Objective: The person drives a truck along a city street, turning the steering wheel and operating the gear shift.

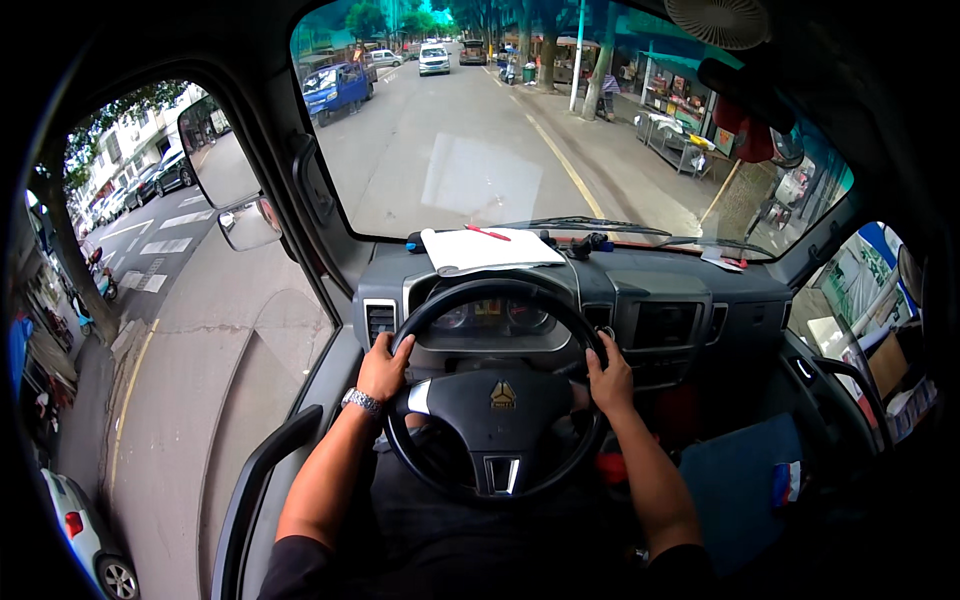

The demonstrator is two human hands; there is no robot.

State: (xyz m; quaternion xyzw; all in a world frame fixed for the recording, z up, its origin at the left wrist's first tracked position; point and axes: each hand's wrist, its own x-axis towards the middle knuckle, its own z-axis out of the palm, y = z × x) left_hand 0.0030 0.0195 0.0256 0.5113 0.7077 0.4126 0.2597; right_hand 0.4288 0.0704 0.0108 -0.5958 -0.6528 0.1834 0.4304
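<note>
Left hand (382, 370) and right hand (611, 380) curl round opposite sides of the steering wheel (503, 425) before me; beyond, a red pen (488, 234) lies on white paper (480, 254) atop the dashboard (655, 283); a sharp turn might send it sliding.

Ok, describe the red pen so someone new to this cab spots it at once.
Start at the big black steering wheel, held by the left hand and the right hand. Just beyond its top, on the dashboard, lies white paper. The pen lies near the paper's far edge, slim and bright red against the white.
</note>
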